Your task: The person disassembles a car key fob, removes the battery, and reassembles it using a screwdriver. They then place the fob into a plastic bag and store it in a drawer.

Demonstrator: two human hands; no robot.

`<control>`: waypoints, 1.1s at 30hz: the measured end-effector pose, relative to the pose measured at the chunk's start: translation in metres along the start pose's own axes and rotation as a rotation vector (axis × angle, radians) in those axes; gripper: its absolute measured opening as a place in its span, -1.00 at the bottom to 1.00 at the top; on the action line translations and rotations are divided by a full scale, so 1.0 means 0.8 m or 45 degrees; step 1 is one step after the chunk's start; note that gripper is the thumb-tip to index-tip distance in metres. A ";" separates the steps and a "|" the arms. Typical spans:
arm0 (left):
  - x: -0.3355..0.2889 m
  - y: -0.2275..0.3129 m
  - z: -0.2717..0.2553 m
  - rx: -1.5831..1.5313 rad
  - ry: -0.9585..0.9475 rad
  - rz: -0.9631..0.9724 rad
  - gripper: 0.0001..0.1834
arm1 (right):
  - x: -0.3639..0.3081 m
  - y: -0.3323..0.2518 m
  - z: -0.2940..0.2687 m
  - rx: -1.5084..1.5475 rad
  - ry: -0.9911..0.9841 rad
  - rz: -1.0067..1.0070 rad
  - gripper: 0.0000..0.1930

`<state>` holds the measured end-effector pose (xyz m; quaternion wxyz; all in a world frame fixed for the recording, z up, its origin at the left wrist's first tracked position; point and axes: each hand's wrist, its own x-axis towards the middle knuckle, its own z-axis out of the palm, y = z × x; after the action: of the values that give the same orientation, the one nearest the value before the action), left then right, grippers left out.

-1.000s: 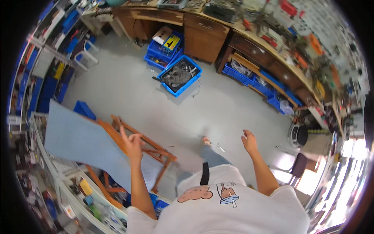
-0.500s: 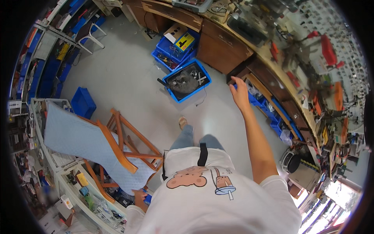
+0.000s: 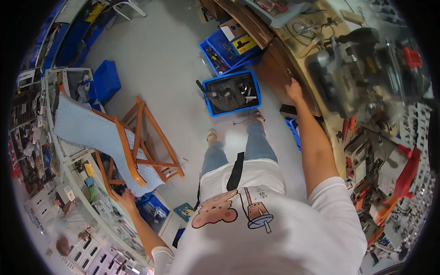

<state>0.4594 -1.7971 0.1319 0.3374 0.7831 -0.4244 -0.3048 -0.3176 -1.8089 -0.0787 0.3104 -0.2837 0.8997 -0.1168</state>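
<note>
Beside the brown wooden cabinet front (image 3: 275,64), my right hand (image 3: 294,90) is stretched forward, fingers extended and holding nothing I can make out. Its fingertips are close to a small knob (image 3: 289,73) on that front; whether they touch it I cannot tell. My left hand (image 3: 126,198) is out to the left, near the end of the folding chair's (image 3: 137,160) wooden frame and its light blue quilted cover (image 3: 87,123). Its fingers look apart, with nothing in them.
On the floor ahead, a blue crate (image 3: 233,112) holds dark tools, with blue toolboxes (image 3: 220,46) behind it. A cluttered workbench (image 3: 305,46) runs along the right. An upright blue bin (image 3: 106,80) and packed shelves (image 3: 59,39) stand left; a glass display case (image 3: 98,201) lies nearer.
I have stepped forward, closer to the crate and bench. My right hand has moved up to the cabinet front. My left arm has swung outward, and more of it shows beside the chair.
</note>
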 end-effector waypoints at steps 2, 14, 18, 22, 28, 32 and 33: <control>-0.068 -0.052 -0.034 0.111 0.357 -0.538 -0.12 | 0.006 0.000 0.005 -0.059 -0.018 -0.083 -0.37; -0.275 -0.149 -0.002 0.176 0.117 -1.248 -0.13 | -0.079 -0.049 0.053 -0.141 -0.344 0.037 -0.38; -0.210 -0.106 0.108 0.103 -0.105 -0.834 -0.09 | -0.133 -0.056 0.085 0.037 -0.346 -0.254 -0.41; -0.151 -0.053 0.157 0.104 -0.242 -0.706 -0.14 | -0.174 -0.092 -0.017 0.378 -0.232 -0.382 -0.67; -0.107 -0.039 0.156 0.212 -0.322 -0.553 -0.14 | -0.061 0.009 -0.031 -0.031 0.514 -0.462 -0.58; -0.137 -0.025 0.189 0.294 -0.348 -0.474 -0.17 | -0.040 0.005 -0.045 0.063 0.244 -0.288 -0.53; -0.148 -0.025 0.194 0.332 -0.370 -0.418 -0.17 | -0.038 0.003 -0.047 0.082 0.202 -0.262 -0.54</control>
<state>0.2962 -1.7278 0.0474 0.1151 0.8262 -0.3714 -0.4077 -0.3226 -1.7877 -0.0352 0.2337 -0.3544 0.8833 -0.1989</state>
